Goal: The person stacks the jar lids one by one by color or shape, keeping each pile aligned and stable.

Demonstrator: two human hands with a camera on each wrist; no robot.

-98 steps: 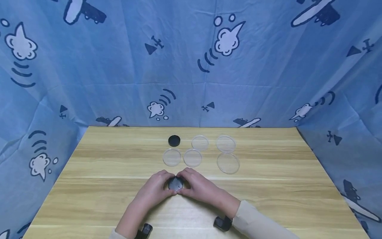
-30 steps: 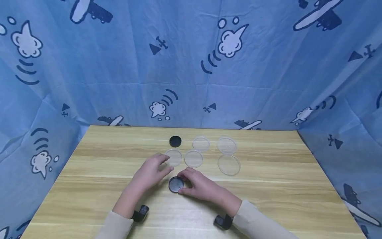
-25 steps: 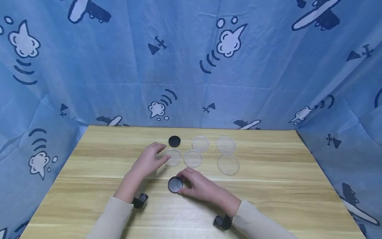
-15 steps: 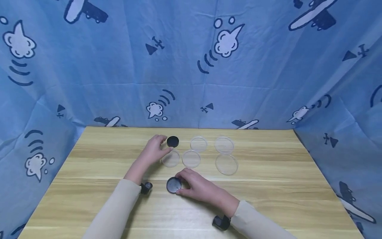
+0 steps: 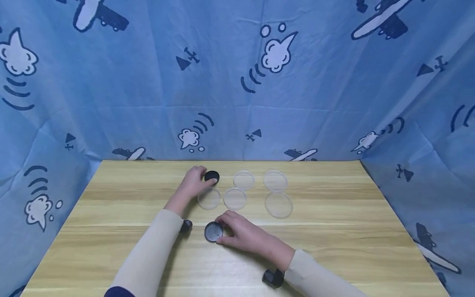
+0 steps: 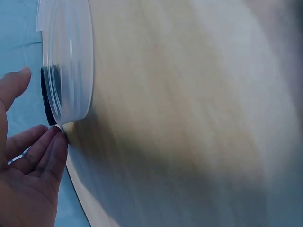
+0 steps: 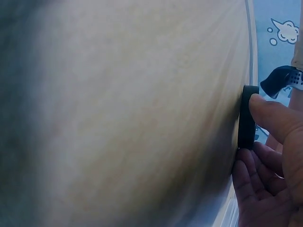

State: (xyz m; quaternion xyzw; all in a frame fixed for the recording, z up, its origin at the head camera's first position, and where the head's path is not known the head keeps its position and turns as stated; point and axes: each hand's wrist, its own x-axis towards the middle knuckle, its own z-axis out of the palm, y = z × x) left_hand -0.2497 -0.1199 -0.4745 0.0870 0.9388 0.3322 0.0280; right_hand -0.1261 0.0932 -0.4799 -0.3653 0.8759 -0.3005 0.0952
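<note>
My left hand [image 5: 192,181] reaches over to a small black disc [image 5: 211,175] at the back of the table. Its fingertips are right at the disc's edge. In the left wrist view the thumb [image 6: 18,82] stands apart from the disc's dark rim [image 6: 46,97], which a clear tub [image 6: 71,61] partly hides. Nearer the front, my right hand [image 5: 241,231] pinches a flat black-rimmed disc with a greyish inside [image 5: 213,232]. The right wrist view shows this disc edge-on [image 7: 247,118], thumb at one side and fingers at the other.
Clear round plastic pieces stand in two loose rows: one [image 5: 209,199] just in front of the left hand, another [image 5: 235,199] beside it, others [image 5: 243,180] farther right. The wooden table [image 5: 334,231] ends at a blue patterned curtain [image 5: 237,82].
My left hand let go of the black-rimmed disc and moved back to the small black disc. My right hand stays on the black-rimmed disc. The head view has shifted slightly.
</note>
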